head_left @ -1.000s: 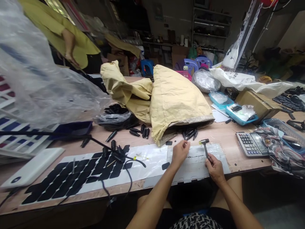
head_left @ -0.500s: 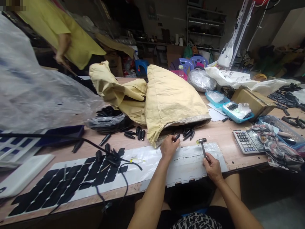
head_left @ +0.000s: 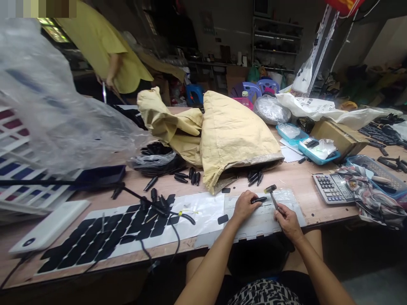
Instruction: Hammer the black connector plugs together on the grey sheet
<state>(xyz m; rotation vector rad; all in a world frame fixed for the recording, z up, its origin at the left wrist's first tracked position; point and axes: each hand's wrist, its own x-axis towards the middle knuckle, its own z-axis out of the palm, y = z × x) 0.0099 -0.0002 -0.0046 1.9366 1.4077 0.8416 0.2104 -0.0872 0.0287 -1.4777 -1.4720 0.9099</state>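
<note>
In the head view, my left hand (head_left: 244, 206) is closed on a small black tapered piece (head_left: 260, 199), its end pointing right over a grey-white board (head_left: 251, 224). My right hand (head_left: 288, 221) grips the handle of a small hammer (head_left: 273, 197), the head raised just right of that piece. Hammer and black piece look apart. Beyond my hands lies a yellow cloth sack (head_left: 238, 131) with its mouth facing me. Similar black pieces (head_left: 254, 178) lie at the mouth, and more (head_left: 194, 176) rest to its left.
A sheet with black rounded patches (head_left: 108, 237) lies left, crossed by a black cable (head_left: 133, 195). A calculator (head_left: 332, 187), blue trays (head_left: 319, 154) and a carton (head_left: 343, 135) are at right. Clear plastic sheeting (head_left: 63, 110) covers the left. A person in yellow (head_left: 101, 51) stands behind the table.
My left hand has come away from the sack's mouth, moving right and nearer with the black piece onto the board. My right hand still holds the hammer. The view has shifted slightly.
</note>
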